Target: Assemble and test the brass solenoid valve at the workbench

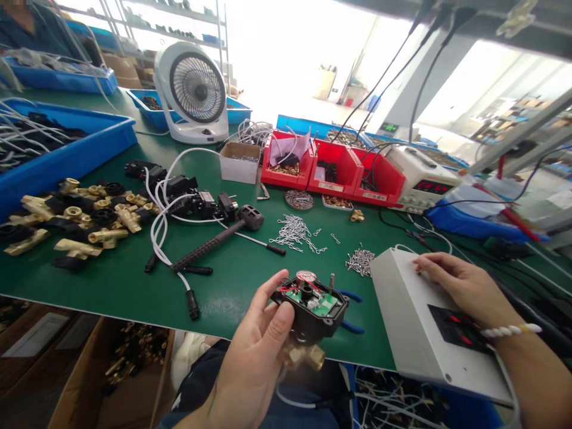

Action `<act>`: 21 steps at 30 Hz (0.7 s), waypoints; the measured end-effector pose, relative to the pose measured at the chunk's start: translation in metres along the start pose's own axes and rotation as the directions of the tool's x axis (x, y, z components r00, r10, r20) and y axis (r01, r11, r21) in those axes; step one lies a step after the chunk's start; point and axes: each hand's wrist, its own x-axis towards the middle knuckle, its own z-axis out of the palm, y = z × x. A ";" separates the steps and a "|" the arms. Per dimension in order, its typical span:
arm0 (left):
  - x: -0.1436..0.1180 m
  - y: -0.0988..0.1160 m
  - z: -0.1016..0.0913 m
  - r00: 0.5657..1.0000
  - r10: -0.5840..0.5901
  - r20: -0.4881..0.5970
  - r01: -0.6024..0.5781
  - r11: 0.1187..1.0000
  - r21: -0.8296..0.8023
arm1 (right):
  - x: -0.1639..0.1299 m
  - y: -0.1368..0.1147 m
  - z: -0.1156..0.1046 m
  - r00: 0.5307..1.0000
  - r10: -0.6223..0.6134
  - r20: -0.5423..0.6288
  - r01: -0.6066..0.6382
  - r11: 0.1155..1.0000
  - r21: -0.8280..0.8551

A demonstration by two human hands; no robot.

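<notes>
My left hand is closed around an opened valve actuator, a black housing with a green circuit board, red wires and a round metal part showing inside. A brass valve body sits under the housing, and a white cable hangs below. On the right, my right hand rests over a light grey control box, its thumb and forefinger pinching a small switch or knob on the top face. Behind the actuator, the blue handles of a tool stick out, its head hidden.
A black rubber mallet, wire clips and screws lie on the green table. Brass valves are heaped at left. Red bins, a fan and a power supply stand behind. A person is at far left.
</notes>
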 end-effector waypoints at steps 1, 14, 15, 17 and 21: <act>0.000 -0.001 -0.002 1.000 0.018 -0.001 -0.018 0.999 0.041 | 0.000 -0.001 0.000 1.000 -0.004 0.001 0.004 1.000 0.001; -0.007 0.010 0.009 0.998 0.056 -0.003 -0.055 0.984 0.172 | 0.004 -0.012 -0.007 0.988 -0.098 0.119 0.104 0.994 -0.046; -0.006 0.011 0.007 0.999 0.040 0.009 -0.041 0.984 0.175 | 0.003 -0.014 -0.012 0.985 -0.113 0.129 0.120 0.992 -0.046; -0.003 0.012 0.003 0.999 -0.023 0.027 0.018 0.987 0.160 | -0.005 -0.023 -0.021 0.985 -0.140 0.099 0.146 0.988 -0.053; 0.001 0.012 -0.006 0.994 -0.093 0.058 0.084 0.988 0.129 | -0.064 -0.049 -0.015 0.925 -0.343 0.166 0.343 0.939 0.028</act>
